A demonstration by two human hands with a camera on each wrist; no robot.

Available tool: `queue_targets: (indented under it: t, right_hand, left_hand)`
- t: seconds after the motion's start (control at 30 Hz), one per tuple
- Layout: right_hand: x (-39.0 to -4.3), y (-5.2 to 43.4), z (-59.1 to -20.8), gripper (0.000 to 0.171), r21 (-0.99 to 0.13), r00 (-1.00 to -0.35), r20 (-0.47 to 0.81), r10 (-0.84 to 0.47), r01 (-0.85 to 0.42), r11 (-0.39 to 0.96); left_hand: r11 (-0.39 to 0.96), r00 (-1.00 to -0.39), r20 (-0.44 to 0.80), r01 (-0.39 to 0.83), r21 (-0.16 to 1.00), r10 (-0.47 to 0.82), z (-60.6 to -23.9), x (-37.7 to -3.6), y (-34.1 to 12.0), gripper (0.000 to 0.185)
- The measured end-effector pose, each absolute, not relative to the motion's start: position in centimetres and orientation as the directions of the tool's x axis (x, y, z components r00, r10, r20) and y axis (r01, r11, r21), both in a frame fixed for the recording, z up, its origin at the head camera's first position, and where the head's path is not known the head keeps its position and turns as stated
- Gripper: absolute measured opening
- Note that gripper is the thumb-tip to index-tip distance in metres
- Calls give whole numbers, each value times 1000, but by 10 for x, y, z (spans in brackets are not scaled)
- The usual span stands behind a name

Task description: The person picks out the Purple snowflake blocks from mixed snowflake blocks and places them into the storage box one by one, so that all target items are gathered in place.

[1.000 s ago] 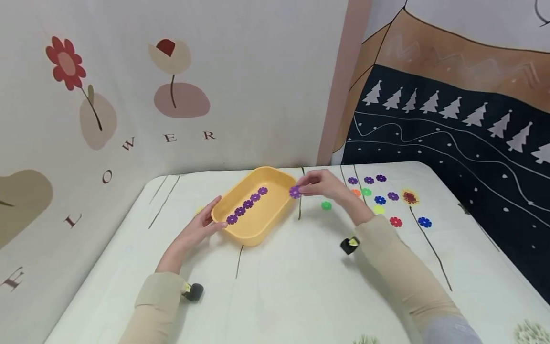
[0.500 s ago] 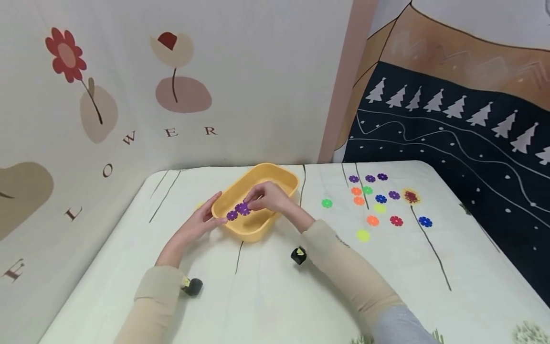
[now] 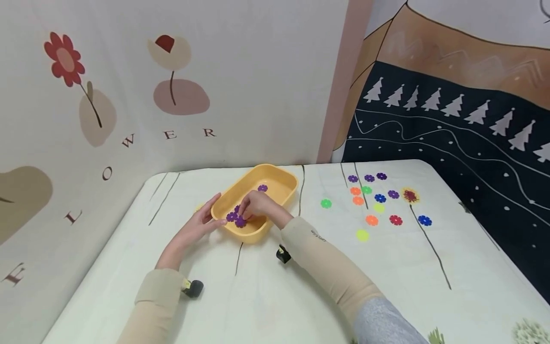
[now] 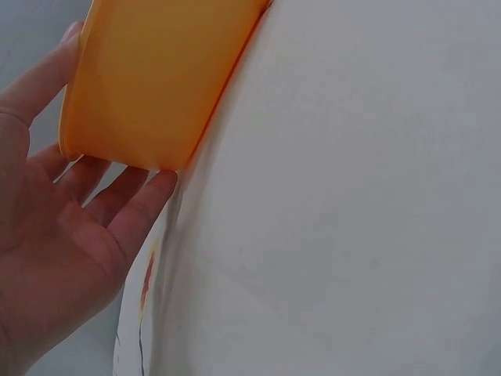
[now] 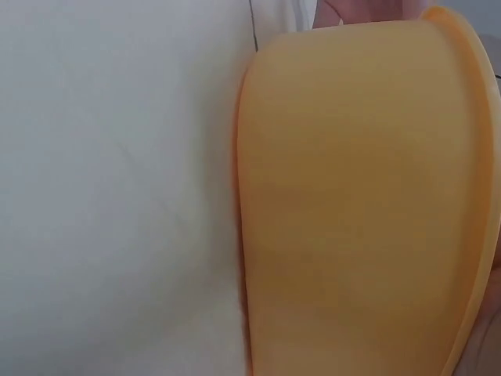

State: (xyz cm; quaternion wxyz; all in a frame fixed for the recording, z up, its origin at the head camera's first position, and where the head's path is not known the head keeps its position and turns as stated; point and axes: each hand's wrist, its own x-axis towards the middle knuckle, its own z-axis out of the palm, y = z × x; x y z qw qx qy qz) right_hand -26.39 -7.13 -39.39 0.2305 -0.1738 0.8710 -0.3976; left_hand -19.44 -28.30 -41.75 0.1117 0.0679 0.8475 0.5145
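The setting is a staged tabletop work area, likely indoors in a room or studio. Indicators: printed fabric backdrops (image 3: 172, 95) with flowers and lettering, a second backdrop with trees (image 3: 451, 110), and a table (image 3: 301, 286) covered in a matching printed cloth.

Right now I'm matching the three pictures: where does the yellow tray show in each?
Head: yellow tray sits centre, on the table, between both hands.
Left wrist: its outer wall fills the upper left, against the left hand.
Right wrist: its wall fills the right half.
Shared landmark: the white tablecloth.
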Motion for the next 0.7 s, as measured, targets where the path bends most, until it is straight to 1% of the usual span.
queue_targets:
  t: [0.23, 0.4, 0.57, 0.7]
  right_hand:
    - [-263, -71, -393, 7, -743, -851, -268, -451, -115, 659]
    - [-264, -69, -389, 7, -737, -874, -208, -438, -154, 658]
    - [-267, -59, -381, 6, -759, -885, -136, -445, -195, 621]
    - [-269, -46, -375, 10, -825, -883, -112, -456, -173, 538]
  left_hand:
    - [460, -964, -126, -5, 888, 233, -418, -195, -284, 85]
    - [442, -963, -117, 2, 897, 242, -420, -196, -285, 85]
    - [440, -964, -113, 5, 898, 242, -421, -197, -285, 85]
    - [440, -963, -107, 13, 898, 246, -422, -196, -284, 86]
